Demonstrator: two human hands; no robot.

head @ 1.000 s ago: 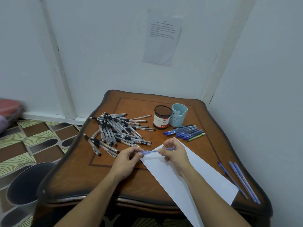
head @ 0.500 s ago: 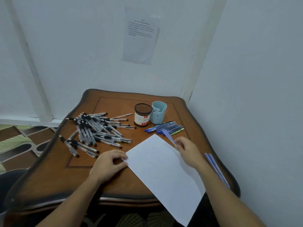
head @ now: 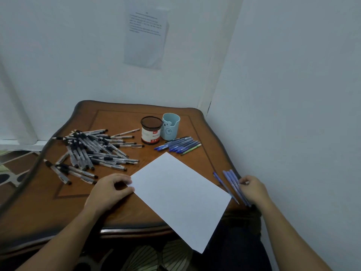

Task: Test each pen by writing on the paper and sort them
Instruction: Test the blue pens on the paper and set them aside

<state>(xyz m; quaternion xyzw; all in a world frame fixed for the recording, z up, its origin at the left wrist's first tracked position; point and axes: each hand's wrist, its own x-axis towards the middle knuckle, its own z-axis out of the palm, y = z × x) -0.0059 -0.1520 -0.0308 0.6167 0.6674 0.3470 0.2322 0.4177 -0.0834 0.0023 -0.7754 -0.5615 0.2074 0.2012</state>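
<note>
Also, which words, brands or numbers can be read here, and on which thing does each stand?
"Ball Pe": on the label of the round tub, cut off by the tub's curve; the small red logo above it is too blurred.
Sheet on the wall: several printed lines, too blurred to read.
Blue cup: a drawn face only, no words.
Blue pens beside it: prints too small to read.
The white paper: blank.

Paper [head: 179, 196]: blank white sheet, flat, skewed, near corner overhanging tabletop [head: 121, 118]. Black pens [head: 91, 151]: loose heap, left. Blue row [head: 177, 146]: behind paper. Blue cluster [head: 232, 184]: right edge.
</note>
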